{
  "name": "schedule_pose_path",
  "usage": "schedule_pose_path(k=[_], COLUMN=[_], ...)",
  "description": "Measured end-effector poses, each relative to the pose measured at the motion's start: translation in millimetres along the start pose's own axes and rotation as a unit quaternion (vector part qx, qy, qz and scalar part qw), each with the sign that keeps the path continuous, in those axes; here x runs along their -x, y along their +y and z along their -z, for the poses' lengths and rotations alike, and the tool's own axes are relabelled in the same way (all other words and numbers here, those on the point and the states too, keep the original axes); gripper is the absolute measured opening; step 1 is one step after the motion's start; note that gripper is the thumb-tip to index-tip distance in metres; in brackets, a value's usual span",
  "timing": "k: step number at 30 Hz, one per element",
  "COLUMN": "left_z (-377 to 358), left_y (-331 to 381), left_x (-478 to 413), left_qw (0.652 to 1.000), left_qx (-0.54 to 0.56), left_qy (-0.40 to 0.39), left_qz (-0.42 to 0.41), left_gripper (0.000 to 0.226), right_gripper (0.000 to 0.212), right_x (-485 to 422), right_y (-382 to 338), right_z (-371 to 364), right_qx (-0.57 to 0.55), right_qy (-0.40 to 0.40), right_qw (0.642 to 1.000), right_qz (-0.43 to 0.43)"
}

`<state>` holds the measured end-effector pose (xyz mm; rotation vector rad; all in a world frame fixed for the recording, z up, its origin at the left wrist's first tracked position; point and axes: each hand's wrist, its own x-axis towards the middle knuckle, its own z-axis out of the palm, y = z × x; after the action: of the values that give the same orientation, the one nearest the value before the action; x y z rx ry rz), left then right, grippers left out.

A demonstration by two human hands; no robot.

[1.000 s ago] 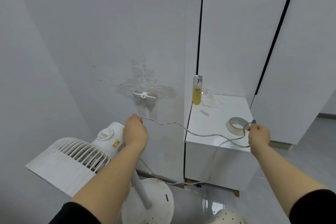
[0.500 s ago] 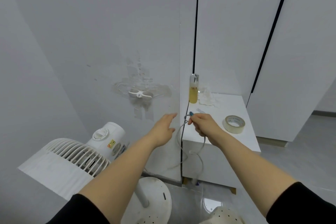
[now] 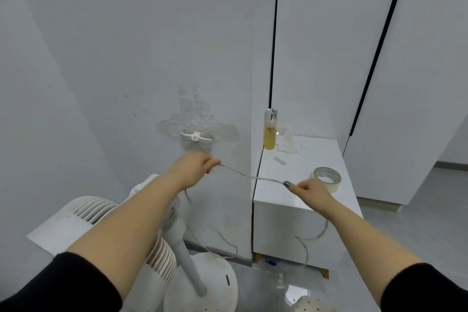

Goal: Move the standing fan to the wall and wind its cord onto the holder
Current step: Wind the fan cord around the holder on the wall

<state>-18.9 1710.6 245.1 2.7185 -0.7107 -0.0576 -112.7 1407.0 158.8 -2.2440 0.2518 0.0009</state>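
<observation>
The white standing fan [image 3: 162,243] stands by the grey wall at lower left, its head tilted and partly hidden by my left forearm. A small white cord holder [image 3: 196,136] is stuck to the wall above my left hand. The thin white cord [image 3: 250,177] stretches taut between both hands, then hangs in loops down to the floor by the cabinet. My left hand [image 3: 195,167] pinches the cord just below the holder. My right hand [image 3: 312,191] grips the cord over the cabinet's front edge.
A low white cabinet [image 3: 298,223] stands right of the wall panel, carrying a yellow bottle [image 3: 270,129], a tape roll [image 3: 327,178] and crumpled wrapping. Tall white wardrobe doors rise behind. Another round white base [image 3: 312,306] lies on the glossy floor at the bottom.
My hands, close together half a second ago, have pulled apart. The left has closed on the cord and moved left toward the holder; the right has moved right, drawing the cord taut.
</observation>
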Motion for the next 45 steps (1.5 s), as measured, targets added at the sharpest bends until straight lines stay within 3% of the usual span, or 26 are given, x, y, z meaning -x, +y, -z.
schedule_pose_path(k=[4,7,11,14,17,20,23,25,27,32,34,37,41,43,45], left_z=[29.4,38.5,24.6,19.6,29.5,51.2,72.1,80.6,84.2,77.0,73.6,77.6,83.2,81.3,78.0], left_y=[-18.4,9.2,28.9,20.9,9.5,-12.8,-49.0,-68.2,-72.4,-49.1,-46.0,-56.5,-74.5,-84.4,-96.1], left_x=[0.9,-1.1,-7.9,-9.4,-7.7,-9.6,-13.5,-14.9,-16.8,-30.3,-35.9,-41.5,-44.6,-47.4,-51.9], left_qw=[0.998,0.990,0.991,0.990,0.991,0.994,0.988,0.981,0.976,0.985,0.990,0.984,0.972,0.969,0.972], left_qx=[0.056,0.133,0.128,0.139,0.133,0.098,0.111,0.151,0.196,0.171,0.143,0.172,0.230,0.239,0.221], left_qy=[0.034,0.032,-0.002,0.002,0.004,0.028,0.056,0.055,0.041,0.003,0.001,0.023,-0.008,-0.008,0.008], left_qz=[0.014,-0.030,-0.029,-0.001,0.019,0.050,0.096,0.107,0.089,0.017,0.013,0.026,0.045,0.064,0.082], left_gripper=[0.041,0.040,0.039,0.040,0.044,0.047,0.048,0.047,0.045,0.040,0.038,0.036,0.035,0.035,0.034], right_gripper=[0.055,0.045,0.038,0.032,0.033,0.030,0.022,0.023,0.025,0.044,0.039,0.027,0.033,0.035,0.033], right_x=[-1.8,-4.7,-8.4,-14.9,-22.5,-29.7,-35.8,-39.9,-43.0,-51.6,-59.6,-75.2,-91.1,-94.5,-97.9], right_y=[26.8,-4.3,-93.1,-134.4,-127.5,-94.1,-51.3,-31.6,-34.6,-136.6,-177.9,-206.1,-206.7,-201.0,-188.2], right_z=[-14.9,-38.6,-61.0,-66.4,-65.9,-64.8,-63.3,-68.3,-78.0,-100.7,-103.5,-101.2,-102.0,-105.1,-107.0], right_qx=[0.046,-0.045,-0.219,-0.245,-0.242,-0.256,-0.243,-0.220,-0.223,-0.292,-0.347,-0.281,-0.270,-0.280,-0.222], right_qy=[0.000,-0.069,-0.055,-0.092,-0.034,0.053,0.107,0.103,0.054,-0.088,-0.105,-0.104,-0.049,0.013,0.087], right_qw=[0.998,0.994,0.974,0.964,0.968,0.965,0.959,0.957,0.959,0.950,0.932,0.952,0.955,0.954,0.966], right_qz=[-0.054,-0.070,-0.010,0.041,0.059,0.014,-0.095,-0.157,-0.165,-0.061,-0.012,0.064,0.110,0.104,0.095])
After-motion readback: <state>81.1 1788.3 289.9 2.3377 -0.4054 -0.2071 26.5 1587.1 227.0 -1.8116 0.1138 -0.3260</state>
